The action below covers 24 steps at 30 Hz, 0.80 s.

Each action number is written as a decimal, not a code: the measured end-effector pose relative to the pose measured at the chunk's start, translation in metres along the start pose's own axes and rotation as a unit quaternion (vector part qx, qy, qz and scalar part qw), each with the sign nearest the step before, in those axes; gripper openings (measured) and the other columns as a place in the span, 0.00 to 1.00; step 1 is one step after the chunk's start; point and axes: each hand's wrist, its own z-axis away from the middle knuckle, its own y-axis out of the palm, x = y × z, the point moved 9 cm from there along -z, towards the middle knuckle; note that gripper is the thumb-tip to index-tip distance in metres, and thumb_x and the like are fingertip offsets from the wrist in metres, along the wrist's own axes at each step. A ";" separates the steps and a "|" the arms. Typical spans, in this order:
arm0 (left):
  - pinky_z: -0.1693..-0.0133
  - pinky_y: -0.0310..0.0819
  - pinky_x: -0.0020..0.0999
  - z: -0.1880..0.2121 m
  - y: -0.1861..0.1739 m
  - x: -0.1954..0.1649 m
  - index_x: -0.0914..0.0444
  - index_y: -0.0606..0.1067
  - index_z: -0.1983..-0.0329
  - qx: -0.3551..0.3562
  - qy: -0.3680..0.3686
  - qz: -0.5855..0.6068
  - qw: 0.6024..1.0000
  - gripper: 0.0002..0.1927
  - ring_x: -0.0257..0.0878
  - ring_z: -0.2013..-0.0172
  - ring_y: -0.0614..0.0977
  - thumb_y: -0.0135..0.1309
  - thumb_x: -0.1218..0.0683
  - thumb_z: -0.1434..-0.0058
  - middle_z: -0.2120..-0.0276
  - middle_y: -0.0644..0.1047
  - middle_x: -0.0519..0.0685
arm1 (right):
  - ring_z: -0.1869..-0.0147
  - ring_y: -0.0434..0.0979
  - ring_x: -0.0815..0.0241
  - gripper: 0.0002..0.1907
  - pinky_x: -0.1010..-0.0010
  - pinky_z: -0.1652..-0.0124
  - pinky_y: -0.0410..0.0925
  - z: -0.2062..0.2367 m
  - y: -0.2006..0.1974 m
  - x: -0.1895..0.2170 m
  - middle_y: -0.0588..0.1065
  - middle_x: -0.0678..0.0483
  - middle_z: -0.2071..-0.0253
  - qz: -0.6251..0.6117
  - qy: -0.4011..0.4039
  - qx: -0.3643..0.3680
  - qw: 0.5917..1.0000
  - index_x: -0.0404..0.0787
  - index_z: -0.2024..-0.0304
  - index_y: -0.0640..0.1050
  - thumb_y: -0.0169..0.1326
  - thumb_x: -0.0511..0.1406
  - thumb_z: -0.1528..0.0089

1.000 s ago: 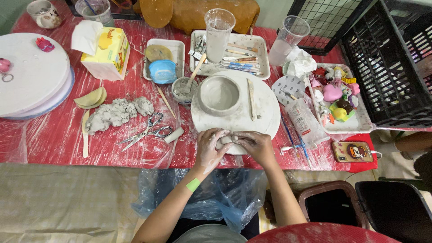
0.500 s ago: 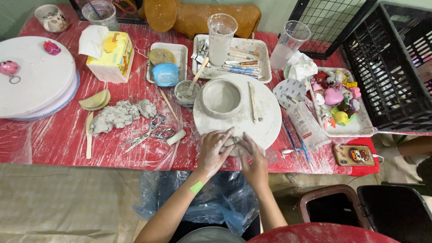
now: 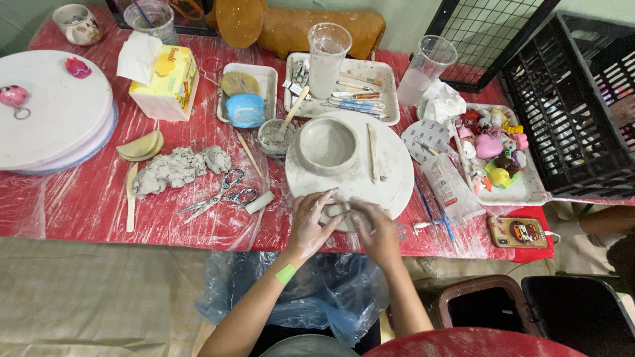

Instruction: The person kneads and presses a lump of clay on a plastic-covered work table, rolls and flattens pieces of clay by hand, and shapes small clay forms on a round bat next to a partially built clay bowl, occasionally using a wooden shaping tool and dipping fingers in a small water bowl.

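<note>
One grey clay bowl (image 3: 327, 144) on one round white board (image 3: 390, 173), two hands palm-down at near rim, left hand (image 3: 311, 221) and right hand (image 3: 376, 228) fingers curled pinching one small clay piece (image 3: 336, 210)

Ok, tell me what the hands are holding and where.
Both the left hand and right hand pinch a small grey clay lump between them, one on each side.

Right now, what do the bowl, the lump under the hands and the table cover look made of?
Bowl: looks like unfired grey clay, matte, walls slightly uneven.
Lump, pressed between left hand and right hand: same grey clay, soft-looking; grey smears on the fingers.
Table cover: thin clear plastic film over red, glossy and wrinkled; what the red layer is cannot be told.
</note>
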 end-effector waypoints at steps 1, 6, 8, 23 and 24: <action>0.43 0.61 0.44 -0.001 0.001 0.001 0.58 0.70 0.34 0.011 -0.010 0.011 1.000 0.33 0.42 0.48 0.78 0.66 0.52 0.44 0.53 0.80 0.46 | 0.49 0.81 0.57 0.20 0.67 0.48 0.72 -0.004 0.000 -0.012 0.81 0.51 0.51 -0.076 0.055 0.018 0.995 0.42 0.44 0.78 0.59 0.31 0.40; 0.41 0.59 0.45 -0.003 0.001 0.000 0.60 0.68 0.35 -0.020 -0.020 0.009 1.000 0.37 0.43 0.46 0.76 0.67 0.51 0.47 0.51 0.81 0.45 | 0.53 0.84 0.63 0.12 0.72 0.53 0.75 -0.019 0.011 -0.021 0.82 0.51 0.56 -0.089 0.095 0.058 0.990 0.38 0.54 0.84 0.63 0.32 0.40; 0.41 0.59 0.44 -0.003 0.004 0.004 0.59 0.68 0.36 -0.023 -0.038 0.002 0.999 0.35 0.43 0.46 0.76 0.68 0.51 0.47 0.52 0.82 0.43 | 0.52 0.82 0.62 0.11 0.71 0.53 0.75 -0.021 0.011 -0.014 0.81 0.50 0.55 -0.085 0.056 0.019 0.995 0.36 0.57 0.85 0.65 0.32 0.42; 0.40 0.58 0.45 0.000 0.009 0.007 0.60 0.68 0.38 -0.022 -0.037 0.007 0.999 0.35 0.43 0.44 0.75 0.67 0.54 0.48 0.48 0.81 0.46 | 0.59 0.82 0.65 0.07 0.74 0.57 0.74 -0.012 0.023 -0.029 0.81 0.52 0.63 -0.097 0.042 -0.035 0.994 0.34 0.64 0.84 0.66 0.31 0.43; 0.40 0.58 0.45 0.000 0.008 0.005 0.61 0.68 0.38 -0.025 -0.029 0.001 0.999 0.35 0.44 0.44 0.75 0.67 0.55 0.49 0.48 0.81 0.46 | 0.60 0.82 0.65 0.07 0.74 0.57 0.74 -0.011 0.025 -0.034 0.82 0.52 0.63 -0.094 0.071 -0.027 0.993 0.35 0.63 0.84 0.66 0.31 0.42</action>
